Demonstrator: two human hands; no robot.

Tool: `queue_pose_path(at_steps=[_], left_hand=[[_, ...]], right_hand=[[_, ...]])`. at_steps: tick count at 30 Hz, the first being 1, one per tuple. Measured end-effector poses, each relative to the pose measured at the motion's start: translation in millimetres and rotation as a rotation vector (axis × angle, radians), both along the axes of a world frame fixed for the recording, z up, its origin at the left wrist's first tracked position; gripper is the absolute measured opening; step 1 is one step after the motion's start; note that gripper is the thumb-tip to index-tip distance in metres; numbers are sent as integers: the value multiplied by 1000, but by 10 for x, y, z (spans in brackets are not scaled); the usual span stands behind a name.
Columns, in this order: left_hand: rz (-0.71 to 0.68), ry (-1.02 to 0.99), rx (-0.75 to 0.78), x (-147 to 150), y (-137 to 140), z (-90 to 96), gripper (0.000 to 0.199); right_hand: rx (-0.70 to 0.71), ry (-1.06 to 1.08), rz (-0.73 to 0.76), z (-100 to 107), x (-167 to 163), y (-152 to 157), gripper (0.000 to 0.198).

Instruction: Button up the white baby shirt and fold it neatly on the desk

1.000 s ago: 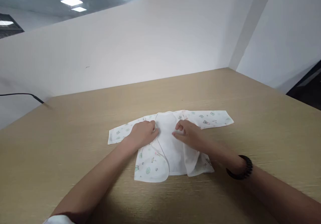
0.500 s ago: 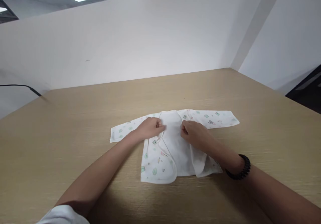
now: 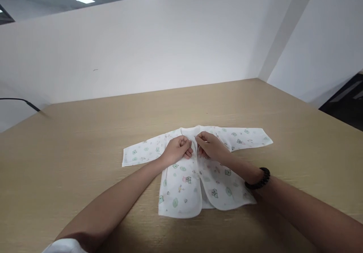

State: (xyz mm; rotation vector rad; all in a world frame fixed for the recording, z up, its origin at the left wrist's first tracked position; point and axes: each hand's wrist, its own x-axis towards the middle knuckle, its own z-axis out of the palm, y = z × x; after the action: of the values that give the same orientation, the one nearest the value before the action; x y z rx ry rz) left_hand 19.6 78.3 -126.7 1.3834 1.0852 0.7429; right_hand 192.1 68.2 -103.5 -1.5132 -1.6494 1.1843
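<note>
A small white baby jacket printed with green and pink animals lies flat, its neck pointing away from me and both sleeves spread sideways. Its two front panels meet near the middle, parting into a gap toward the hem. My left hand is closed in a pinch on the left front edge just below the neckline. Facing it, my right hand pinches the right front edge, fingers curled. Only a narrow space separates the hands. What lies exactly between the fingertips is partly hidden.
The jacket rests on a light wooden table. White panels rise along the back and right. A black cable comes over the left edge, and a dark object stands beyond the right edge. A black bracelet circles my right wrist.
Both hands have drawn closer together, bringing the front panels inward. The right panel, folded back before, now lies over the jacket's inside, and most of the white lining is covered.
</note>
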Motion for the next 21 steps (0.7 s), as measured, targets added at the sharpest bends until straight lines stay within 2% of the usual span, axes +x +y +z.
queue_pose_path(at_steps=[4, 11, 17, 21], left_hand=[[-42, 24, -12, -1, 4, 77, 18], [-66, -39, -6, -38, 39, 33, 25], [-48, -96, 38, -48, -22, 26, 32], [-22, -130, 51, -44, -41, 19, 35]], right_hand=[[44, -20, 44, -70, -43, 48, 16], [173, -76, 94, -168, -1, -6, 16], [145, -19, 109, -155, 12, -32, 17], [126, 36, 59, -160, 9, -36, 18]])
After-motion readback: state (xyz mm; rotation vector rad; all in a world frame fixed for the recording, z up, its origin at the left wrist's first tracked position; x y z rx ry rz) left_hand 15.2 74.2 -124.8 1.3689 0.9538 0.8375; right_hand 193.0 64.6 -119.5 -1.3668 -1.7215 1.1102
